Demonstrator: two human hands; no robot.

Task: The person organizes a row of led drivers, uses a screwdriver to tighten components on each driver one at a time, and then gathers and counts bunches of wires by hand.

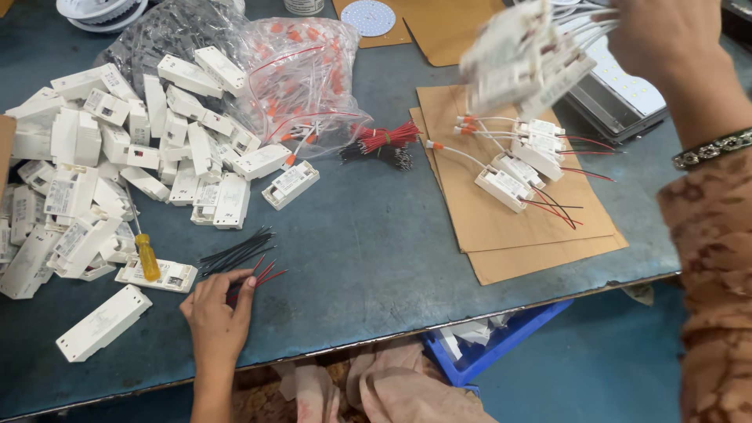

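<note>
Our left hand [215, 309] rests on the worktop [368, 251], fingers [244, 286] loosely curled over red wires [262, 276], while our right hand [658, 35] holds aloft, fingers clenched, a bunch of white LED drivers [521, 63] by their leads.

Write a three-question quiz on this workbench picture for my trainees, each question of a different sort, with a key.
1. True or false: the left hand rests on the table beside loose red and black wires.
2. Multiple choice: the right hand holds up
A. a screwdriver
B. a bunch of white boxes by their wires
C. a plastic bag
3. Fill in: the yellow-handled screwdriver lies on a white ____.

Key
1. True.
2. B; the bunch is blurred.
3. Box, near the big pile of white boxes.
</note>
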